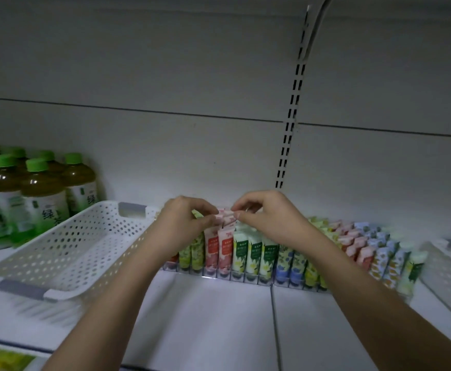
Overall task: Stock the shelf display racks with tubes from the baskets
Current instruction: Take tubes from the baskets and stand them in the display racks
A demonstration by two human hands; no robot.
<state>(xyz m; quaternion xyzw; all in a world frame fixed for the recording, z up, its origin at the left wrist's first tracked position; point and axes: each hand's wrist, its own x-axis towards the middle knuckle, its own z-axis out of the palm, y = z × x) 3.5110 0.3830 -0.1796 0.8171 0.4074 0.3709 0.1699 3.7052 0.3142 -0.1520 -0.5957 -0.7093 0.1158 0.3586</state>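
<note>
A: How are the hands set?

B: Both are raised over the rack (245, 277). A pink tube (225, 213) is pinched at its top edge between the left hand (184, 223) and the right hand (267, 218), fingers narrowed on it from either side. It is held above the pink column, most likely so that it can be lowered straight into that lane behind the two pink tubes already standing at the front.

A: Why are the tubes stood as they are?

B: Caps are kept down and printed faces forward, with like colours grouped by lane, so that the display can be read from the front, it is judged.

A: And the baskets?

B: A white basket (66, 245) is set just left of the rack, within reach; nothing can be seen inside it from here. A second basket (449, 266) lies right of the rack and is cut off by the frame edge.

A: What cannot be made out?

B: The lanes behind the hands are covered, so their fill cannot be told. The lettering is too blurred to be read. Green-capped bottles (31, 194) stand left of the rack, beyond the basket, partly cut off.
</note>
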